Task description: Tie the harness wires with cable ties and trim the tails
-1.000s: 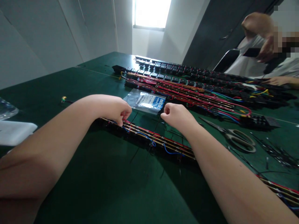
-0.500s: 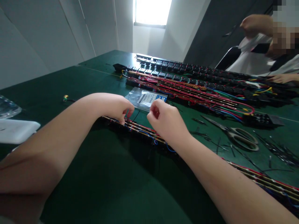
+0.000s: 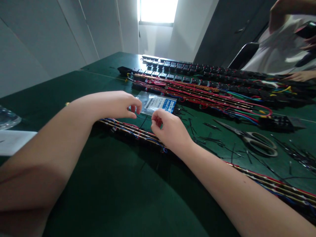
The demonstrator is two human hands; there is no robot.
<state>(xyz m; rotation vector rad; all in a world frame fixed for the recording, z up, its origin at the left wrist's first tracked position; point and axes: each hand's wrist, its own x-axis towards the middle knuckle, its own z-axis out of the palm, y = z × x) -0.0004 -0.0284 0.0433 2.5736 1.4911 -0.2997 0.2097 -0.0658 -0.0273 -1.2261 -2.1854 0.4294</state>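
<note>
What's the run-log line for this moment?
left hand: fingers parted, near wired strip | right hand: fingers curled, grip unclear | printed bag: lying beyond wired strip | scissors: on table, right of both hands

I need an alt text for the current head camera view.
A person's left hand and right hand, both curled, are close to a long dark, brass-railed strip with red and blue wires on a green table; a clear plastic packet and grey-handled scissors lie nearby.

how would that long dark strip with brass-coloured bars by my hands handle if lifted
The long dark strip should stay fairly stiff, its bars running straight; probably weighty, if those bars are metal; its looping blue wires could snag.
</note>
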